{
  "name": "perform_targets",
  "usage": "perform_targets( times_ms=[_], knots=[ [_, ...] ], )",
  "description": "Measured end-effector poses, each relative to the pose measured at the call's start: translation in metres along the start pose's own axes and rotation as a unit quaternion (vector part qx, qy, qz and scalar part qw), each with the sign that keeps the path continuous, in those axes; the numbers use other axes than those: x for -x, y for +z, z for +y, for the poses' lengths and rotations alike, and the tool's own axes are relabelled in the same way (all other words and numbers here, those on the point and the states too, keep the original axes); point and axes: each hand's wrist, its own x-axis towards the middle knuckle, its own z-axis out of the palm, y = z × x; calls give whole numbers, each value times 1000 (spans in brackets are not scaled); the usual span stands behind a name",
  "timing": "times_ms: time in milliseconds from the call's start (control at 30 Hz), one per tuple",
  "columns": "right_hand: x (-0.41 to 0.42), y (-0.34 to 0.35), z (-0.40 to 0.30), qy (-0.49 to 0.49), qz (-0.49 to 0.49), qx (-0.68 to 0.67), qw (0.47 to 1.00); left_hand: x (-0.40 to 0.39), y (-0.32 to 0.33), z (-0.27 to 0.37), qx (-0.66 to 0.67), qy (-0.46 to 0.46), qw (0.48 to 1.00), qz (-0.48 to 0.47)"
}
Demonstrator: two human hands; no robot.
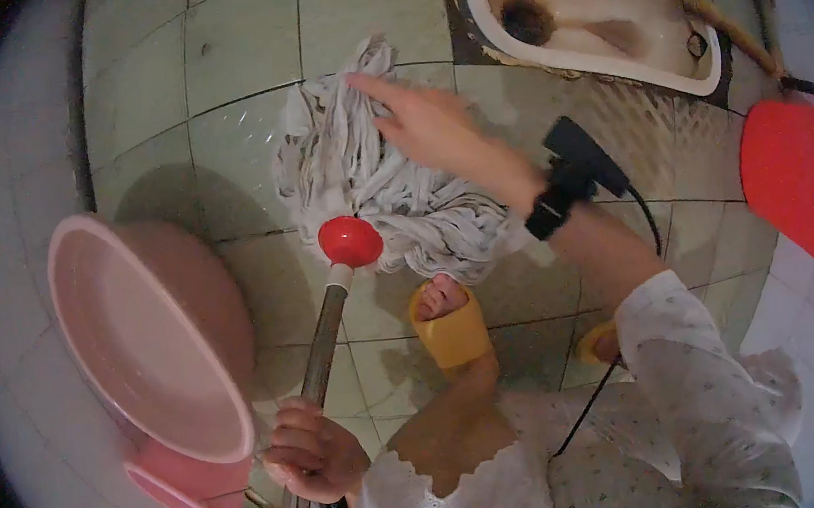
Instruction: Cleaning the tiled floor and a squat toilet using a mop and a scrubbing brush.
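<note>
My left hand (314, 449) is wrapped around the metal handle (324, 342) of a mop, low in the picture. The handle ends in a round red plastic connector (351, 241), from which grey-white cloth strands (366, 161) spread over the tiled floor. At the upper part of these strands is my right hand (417, 113), its index finger stretched out over them and the thumb apart; it appears to hold nothing. A black strap and a black device with a cable sit on my right wrist.
A squat toilet (594, 14) lies set in the floor at the upper right. Pink basins (145, 336) lean at the left wall, and a red basin (795, 187) stands at the right. My feet, in yellow slippers (452, 335), are close below the mop strands.
</note>
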Motion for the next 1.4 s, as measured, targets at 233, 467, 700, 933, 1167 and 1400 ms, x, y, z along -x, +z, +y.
perform_targets(
  times_ms=[233, 467, 700, 933, 1167, 1400],
  knots=[
    [-27, 11, -14, -16, -58, 148, 987, -4, -6, 2, 7, -7, 1000, -8],
    [47, -7, 7, -12, -120, 129, 984, -9, -9, 3, 35, 6, 999, -32],
    [89, -4, 1, 11, -247, 120, 961, -9, -5, 4, 17, -7, 1000, -16],
    [30, -11, 6, -2, -68, 77, 995, -6, -6, -1, 28, 1, 999, -28],
    [-18, 0, 7, -44, -100, 162, 981, -6, -9, 2, 25, -7, 1000, -11],
    [-8, -1, 12, -81, -122, 226, 963, -8, -9, 7, 11, -24, 999, -20]
  ],
)
